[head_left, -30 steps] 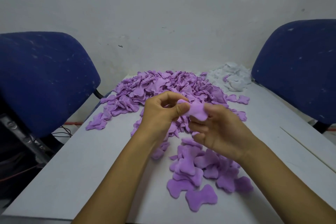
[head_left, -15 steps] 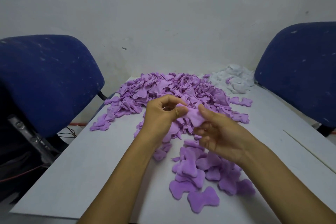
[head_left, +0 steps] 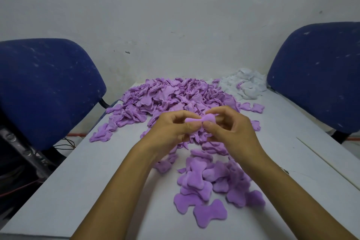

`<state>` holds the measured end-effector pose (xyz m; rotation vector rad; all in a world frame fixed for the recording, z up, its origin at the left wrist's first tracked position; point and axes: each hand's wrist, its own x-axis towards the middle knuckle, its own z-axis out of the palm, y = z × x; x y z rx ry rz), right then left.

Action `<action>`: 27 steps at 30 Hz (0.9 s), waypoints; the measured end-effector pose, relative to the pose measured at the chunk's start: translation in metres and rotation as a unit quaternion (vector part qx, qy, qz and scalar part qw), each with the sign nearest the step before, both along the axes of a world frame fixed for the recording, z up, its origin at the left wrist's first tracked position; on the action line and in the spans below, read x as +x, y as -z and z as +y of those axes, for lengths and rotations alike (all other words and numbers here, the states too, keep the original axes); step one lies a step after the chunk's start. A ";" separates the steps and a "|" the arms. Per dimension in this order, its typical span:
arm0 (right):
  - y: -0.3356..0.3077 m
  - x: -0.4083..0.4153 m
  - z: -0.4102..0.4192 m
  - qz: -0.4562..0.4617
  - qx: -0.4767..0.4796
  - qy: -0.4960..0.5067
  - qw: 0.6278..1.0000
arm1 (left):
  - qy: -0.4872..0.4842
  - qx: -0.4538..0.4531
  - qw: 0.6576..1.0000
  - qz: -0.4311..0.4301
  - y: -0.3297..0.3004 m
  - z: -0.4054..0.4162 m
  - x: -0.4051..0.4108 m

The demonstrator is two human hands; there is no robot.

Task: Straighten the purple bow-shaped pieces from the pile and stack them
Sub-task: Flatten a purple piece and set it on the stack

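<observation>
- Purple bow-shaped piece is now held up between both hands above the middle of the tabletop, spread sideways so its pinched waist and two lobes show; a second ago it was a crumpled wad caught mostly in the right hand.
- Left hand has come in from the left and pinches the piece's left lobe, thumb on the near side and fingers curled over the top.
- Right hand has turned from cupping the wad to pinching the right lobe, thumb pressed near the waist and the remaining fingers curled loosely behind.
- Judging by that, the straightening of this piece is nearly done, and what remains is to lay it on the stack.
- Big pile of rumpled purple pieces covers the far middle of the tabletop, behind and under the hands, so most of the job is still ahead.
- Flattened pieces lie toward the near edge, right of centre, overlapping loosely and fanned out, not squared up; the new one probably belongs here.
- White scraps sit heaped at the far right corner, apart from the work.
- Blue chairs stand off either side of the tabletop, one at left and one at right.
</observation>
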<state>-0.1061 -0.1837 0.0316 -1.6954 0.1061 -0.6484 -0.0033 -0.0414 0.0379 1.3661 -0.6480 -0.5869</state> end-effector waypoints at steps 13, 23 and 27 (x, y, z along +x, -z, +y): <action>-0.001 0.004 -0.005 -0.004 0.093 0.041 0.995 | 0.187 0.045 0.977 0.095 -0.007 -0.002 -0.014; 0.000 0.004 -0.002 -0.034 0.112 0.033 0.993 | 0.070 -0.023 0.997 0.023 -0.001 -0.002 -0.006; 0.001 0.003 -0.001 -0.034 0.110 0.033 0.993 | 0.043 0.015 0.999 -0.012 0.003 0.001 -0.006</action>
